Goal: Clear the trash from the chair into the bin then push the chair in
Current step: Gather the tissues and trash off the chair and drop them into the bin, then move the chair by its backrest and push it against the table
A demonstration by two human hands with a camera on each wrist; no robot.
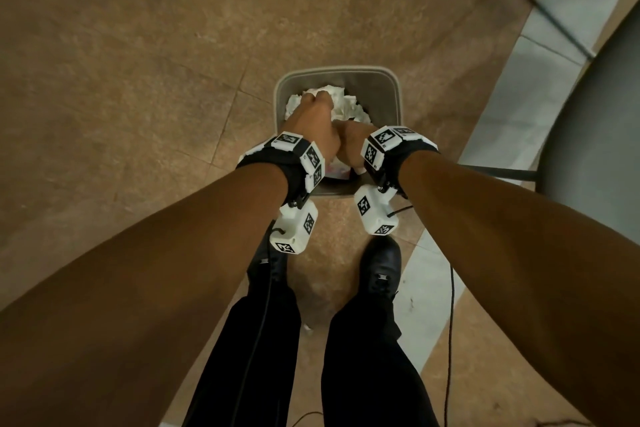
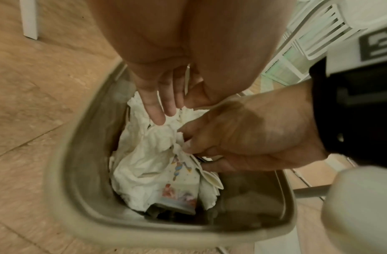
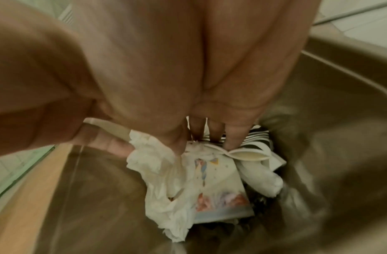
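Two hands [image 1: 332, 135] over a bin [image 1: 337, 74] (on brown floor [image 1: 121, 97]).

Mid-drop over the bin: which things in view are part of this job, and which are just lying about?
Part of the job:
- bin
- crumpled white tissue
- printed card
- left hand
- right hand
- chair

Just lying about:
- black cables
- white scrap on the floor
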